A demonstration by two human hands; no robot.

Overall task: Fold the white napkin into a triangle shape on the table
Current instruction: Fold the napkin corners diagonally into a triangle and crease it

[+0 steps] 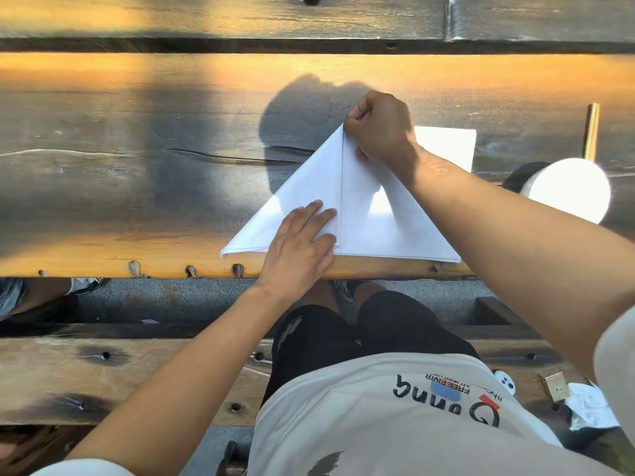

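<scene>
White napkin [360, 214] lying triangular at the table [137, 149] near edge, left hand [302, 242] flat on it, right hand [378, 128] pinching its apex — could skew if pulled unevenly.

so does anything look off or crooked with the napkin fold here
Nothing stands out. The napkin lies flat as a neat triangle near the front edge of the table, its layers meeting along a straight centre line. The left hand presses it flat while the right hand pinches the top point.
</scene>
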